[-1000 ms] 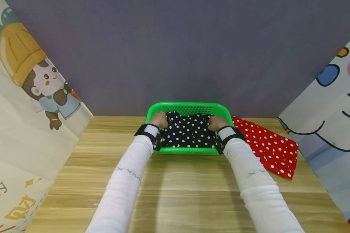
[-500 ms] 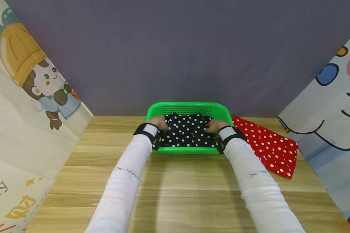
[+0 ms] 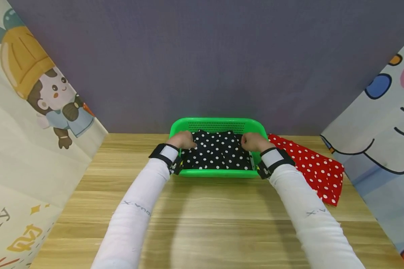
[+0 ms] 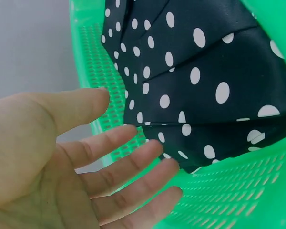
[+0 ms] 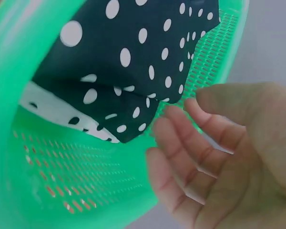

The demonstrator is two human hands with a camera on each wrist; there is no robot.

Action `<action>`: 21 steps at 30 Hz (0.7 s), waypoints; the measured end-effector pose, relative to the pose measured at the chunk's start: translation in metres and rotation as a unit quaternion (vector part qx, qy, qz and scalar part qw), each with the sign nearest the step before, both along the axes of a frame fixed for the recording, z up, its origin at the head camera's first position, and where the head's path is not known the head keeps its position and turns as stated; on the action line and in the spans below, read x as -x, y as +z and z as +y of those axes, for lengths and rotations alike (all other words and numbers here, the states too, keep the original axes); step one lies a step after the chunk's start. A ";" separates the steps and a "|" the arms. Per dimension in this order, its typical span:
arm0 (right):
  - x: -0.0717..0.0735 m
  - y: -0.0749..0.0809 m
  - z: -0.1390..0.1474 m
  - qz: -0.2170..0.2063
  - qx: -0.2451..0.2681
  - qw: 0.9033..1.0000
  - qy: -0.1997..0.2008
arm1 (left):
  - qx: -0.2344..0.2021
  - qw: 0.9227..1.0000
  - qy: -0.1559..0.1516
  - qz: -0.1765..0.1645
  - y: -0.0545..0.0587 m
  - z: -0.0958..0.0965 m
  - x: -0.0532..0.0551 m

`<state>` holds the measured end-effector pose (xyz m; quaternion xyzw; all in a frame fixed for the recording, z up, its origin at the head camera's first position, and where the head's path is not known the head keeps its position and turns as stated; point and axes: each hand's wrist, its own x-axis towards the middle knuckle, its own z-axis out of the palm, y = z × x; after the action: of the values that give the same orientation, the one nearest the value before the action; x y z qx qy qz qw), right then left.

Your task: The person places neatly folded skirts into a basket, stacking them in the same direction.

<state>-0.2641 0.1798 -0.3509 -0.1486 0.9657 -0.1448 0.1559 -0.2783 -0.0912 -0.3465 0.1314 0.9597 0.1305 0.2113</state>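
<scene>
A black cloth with white dots (image 3: 219, 151) lies spread inside a green plastic basket (image 3: 219, 173). My left hand (image 3: 183, 140) hovers at the basket's left side; in the left wrist view its fingers (image 4: 128, 164) are apart and relaxed, near the cloth's edge, holding nothing. At the basket's right side is my right hand (image 3: 254, 142), its fingers (image 5: 174, 143) loosely bent beside the cloth's edge with nothing between them. A white strip with black dots (image 5: 62, 114) shows under the cloth's edge in the right wrist view; whether it is another cloth I cannot tell.
A red cloth with white dots (image 3: 314, 172) lies on the wooden table (image 3: 215, 220) right of the basket, partly behind my right forearm. A grey wall (image 3: 215, 59) stands just behind the basket. Printed sheets with cartoon figures (image 3: 58, 104) border both sides.
Both hands have released the black cloth's side edges and moved slightly outward, the right one most visibly. The cloth stays in the basket, its sides a little more spread. The red cloth has not moved.
</scene>
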 end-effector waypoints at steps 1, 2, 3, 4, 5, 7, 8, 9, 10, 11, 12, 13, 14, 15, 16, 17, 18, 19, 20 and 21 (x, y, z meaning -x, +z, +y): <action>-0.001 0.000 0.002 0.016 0.002 1.000 0.005 | -0.004 1.000 -0.005 0.007 0.001 0.000 -0.001; -0.002 0.000 0.004 0.030 0.003 0.999 0.010 | -0.008 1.000 -0.008 0.013 0.002 -0.001 -0.002; -0.003 0.000 0.006 0.043 0.004 0.999 0.015 | -0.014 1.000 -0.006 0.021 0.002 -0.002 -0.004; -0.005 0.000 0.008 0.053 0.007 0.998 0.018 | -0.019 0.999 -0.004 0.028 0.003 -0.003 -0.005; -0.006 0.000 0.010 0.060 0.009 0.998 0.020 | -0.022 0.999 -0.001 0.040 0.003 -0.004 -0.006; -0.009 0.000 0.013 0.079 0.010 0.996 0.028 | -0.026 0.998 0.003 0.062 0.004 -0.006 -0.009; -0.010 0.000 0.014 0.086 0.013 0.996 0.030 | -0.031 0.997 0.004 0.073 0.004 -0.007 -0.010; -0.012 0.001 0.016 0.094 0.017 0.995 0.033 | -0.035 0.996 0.005 0.085 0.004 -0.008 -0.011; -0.014 0.002 0.017 0.103 0.022 0.994 0.036 | -0.036 0.995 0.004 0.094 0.004 -0.009 -0.013; -0.016 0.002 0.019 0.115 0.025 0.992 0.039 | -0.037 0.994 0.002 0.104 0.003 -0.010 -0.014; -0.018 0.002 0.020 0.124 0.030 0.991 0.043 | -0.041 0.993 0.001 0.110 0.003 -0.012 -0.017; -0.020 0.003 0.021 0.134 0.034 0.989 0.045 | -0.043 0.992 -0.002 0.116 0.002 -0.013 -0.019; -0.022 0.003 0.023 0.141 0.038 0.988 0.045 | -0.042 0.991 -0.006 0.123 0.002 -0.014 -0.021; -0.025 0.003 0.024 0.148 0.041 0.987 0.044 | -0.041 0.990 -0.012 0.133 0.002 -0.015 -0.023; -0.028 0.002 0.026 0.154 0.043 0.986 0.043 | -0.041 0.989 -0.018 0.140 0.001 -0.016 -0.026; -0.031 0.002 0.027 0.159 0.044 0.986 0.039 | -0.043 0.988 -0.023 0.147 0.001 -0.017 -0.029; -0.034 0.002 0.029 0.161 0.047 0.985 0.033 | -0.045 0.986 -0.028 0.155 0.001 -0.018 -0.032; -0.037 0.001 0.030 0.166 0.047 0.985 0.027 | -0.049 0.985 -0.033 0.161 0.001 -0.019 -0.035; -0.040 0.000 0.032 0.169 0.051 0.984 0.020 | -0.052 0.983 -0.037 0.169 0.001 -0.020 -0.038; -0.044 -0.001 0.033 0.172 0.055 0.984 0.013 | -0.057 0.982 -0.039 0.176 0.001 -0.021 -0.041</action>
<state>-0.2203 0.2127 -0.3519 -0.1923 0.9667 -0.1679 -0.0188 -0.2376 -0.1126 -0.3458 0.2019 0.9669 0.1517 0.0366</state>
